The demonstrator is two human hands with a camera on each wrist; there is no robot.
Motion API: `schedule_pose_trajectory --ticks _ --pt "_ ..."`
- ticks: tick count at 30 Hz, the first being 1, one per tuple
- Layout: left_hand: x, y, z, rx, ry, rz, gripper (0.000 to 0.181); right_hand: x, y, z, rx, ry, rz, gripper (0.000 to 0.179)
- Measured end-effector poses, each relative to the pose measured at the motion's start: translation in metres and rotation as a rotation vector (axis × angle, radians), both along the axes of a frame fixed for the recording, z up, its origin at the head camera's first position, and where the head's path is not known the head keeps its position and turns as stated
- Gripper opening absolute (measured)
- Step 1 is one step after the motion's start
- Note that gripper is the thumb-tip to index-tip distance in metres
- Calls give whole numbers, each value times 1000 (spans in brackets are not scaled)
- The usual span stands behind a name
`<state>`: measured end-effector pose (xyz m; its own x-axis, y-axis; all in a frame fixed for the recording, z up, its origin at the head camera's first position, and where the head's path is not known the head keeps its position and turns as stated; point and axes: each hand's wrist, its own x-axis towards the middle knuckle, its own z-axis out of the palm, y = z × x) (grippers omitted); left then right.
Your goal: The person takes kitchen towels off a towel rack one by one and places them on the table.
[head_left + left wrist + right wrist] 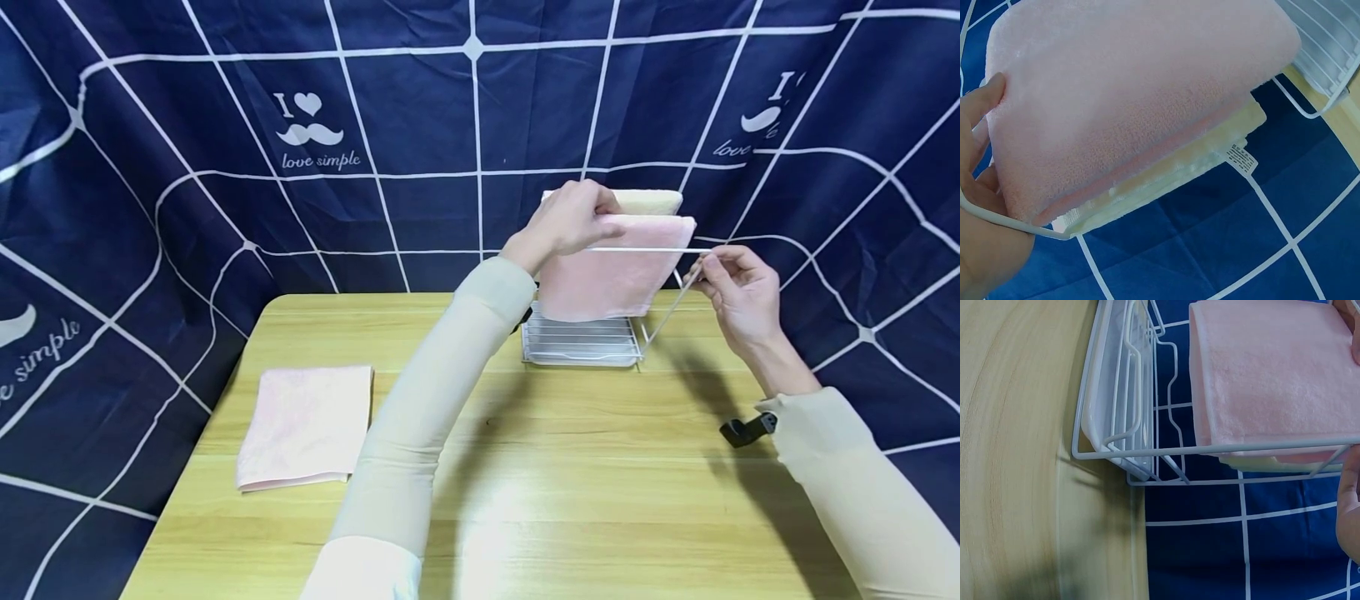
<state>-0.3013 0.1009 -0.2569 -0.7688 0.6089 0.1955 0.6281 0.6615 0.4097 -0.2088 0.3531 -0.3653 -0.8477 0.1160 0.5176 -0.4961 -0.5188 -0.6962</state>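
Observation:
A folded pink towel hangs upright within a white wire rack. My left hand holds the towel at its upper left corner, thumb against the plush face. Behind it stands a folded pale yellow towel, whose edge and a printed label show in the left wrist view. My right hand pinches the rack's upper right front corner between thumb and fingers. Below the towels, the rack's slatted base sits over a pale tray on the table.
On the left part of the wooden table lies a folded light pink cloth. A dark blue curtain with white grid lines surrounds the table at the back and sides. The left forearm reaches across between the cloth and the rack.

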Motion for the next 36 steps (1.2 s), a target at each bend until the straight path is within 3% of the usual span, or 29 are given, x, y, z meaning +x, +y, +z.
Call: schedule_pose_trajectory --ticks 7,29,36 --pt "0 0 -1 36 0 6 22 0 0 0 30 -3 -35 16" --pt "1 -4 3 92 4 -16 21 0 2 0 52 -5 -37 15" --pt "-2 -8 5 149 31 -57 20 0 0 2 39 8 -30 14"
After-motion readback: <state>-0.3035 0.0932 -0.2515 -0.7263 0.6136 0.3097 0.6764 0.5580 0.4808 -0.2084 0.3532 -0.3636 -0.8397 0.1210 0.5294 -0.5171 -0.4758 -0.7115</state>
